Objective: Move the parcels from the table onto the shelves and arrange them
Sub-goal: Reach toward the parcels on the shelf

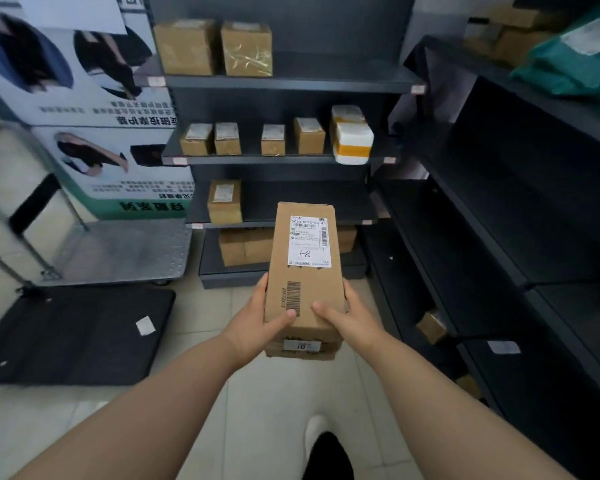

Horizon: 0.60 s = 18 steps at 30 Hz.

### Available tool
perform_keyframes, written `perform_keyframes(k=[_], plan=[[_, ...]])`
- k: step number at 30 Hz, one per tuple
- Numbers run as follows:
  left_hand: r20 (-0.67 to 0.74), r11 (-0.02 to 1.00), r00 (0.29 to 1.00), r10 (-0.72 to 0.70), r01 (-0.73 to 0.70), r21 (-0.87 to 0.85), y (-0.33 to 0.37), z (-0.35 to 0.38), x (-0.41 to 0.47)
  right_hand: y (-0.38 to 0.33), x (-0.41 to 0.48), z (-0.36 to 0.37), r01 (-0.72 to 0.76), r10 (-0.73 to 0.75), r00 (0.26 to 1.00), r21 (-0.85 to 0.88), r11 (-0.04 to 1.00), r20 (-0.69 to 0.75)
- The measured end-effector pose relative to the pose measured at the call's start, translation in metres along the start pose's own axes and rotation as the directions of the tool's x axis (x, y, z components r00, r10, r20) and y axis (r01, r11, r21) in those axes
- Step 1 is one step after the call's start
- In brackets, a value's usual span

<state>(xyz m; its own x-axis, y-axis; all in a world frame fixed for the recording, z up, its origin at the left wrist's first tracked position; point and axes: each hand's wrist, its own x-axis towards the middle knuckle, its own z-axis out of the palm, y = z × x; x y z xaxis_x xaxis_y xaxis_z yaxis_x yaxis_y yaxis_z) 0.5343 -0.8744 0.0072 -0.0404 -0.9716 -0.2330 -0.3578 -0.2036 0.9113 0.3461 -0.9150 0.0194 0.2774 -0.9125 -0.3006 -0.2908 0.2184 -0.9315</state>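
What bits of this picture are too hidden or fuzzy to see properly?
All in the head view:
- Lower box: mostly hidden under the long box; only its near end shows.
- Small print on the label: too small to read.
- Bottom-shelf boxes: partly hidden behind the long box.
- Green bag: cut off by the right edge.
- Metal cart: blurred.

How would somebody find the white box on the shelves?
On the dark metal shelf unit straight ahead, find the shelf holding a row of small brown cardboard boxes. At the right end of that row sits the white foam box, the only white one, banded with orange tape.
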Motion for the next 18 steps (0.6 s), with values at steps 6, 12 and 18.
perform_keyframes(k=[6,12,18], plan=[[-0.107,0.991,0.99,-0.092,0.081,-0.104,-0.009,-0.028,0.081,-0.013,0.11,-0.003,-0.043,0.046,0.988,-0.024,0.999,0.145],[-0.145,0.963,0.968,-0.204,0.171,-0.208,-0.022,-0.054,0.154,-0.02,0.203,-0.001,-0.101,0.11,0.97,-0.056,0.993,0.216],[-0.139,0.94,0.949,-0.284,0.247,-0.235,-0.046,-0.08,0.208,-0.017,0.266,0.018,-0.175,0.188,0.962,-0.081,0.981,0.201]])
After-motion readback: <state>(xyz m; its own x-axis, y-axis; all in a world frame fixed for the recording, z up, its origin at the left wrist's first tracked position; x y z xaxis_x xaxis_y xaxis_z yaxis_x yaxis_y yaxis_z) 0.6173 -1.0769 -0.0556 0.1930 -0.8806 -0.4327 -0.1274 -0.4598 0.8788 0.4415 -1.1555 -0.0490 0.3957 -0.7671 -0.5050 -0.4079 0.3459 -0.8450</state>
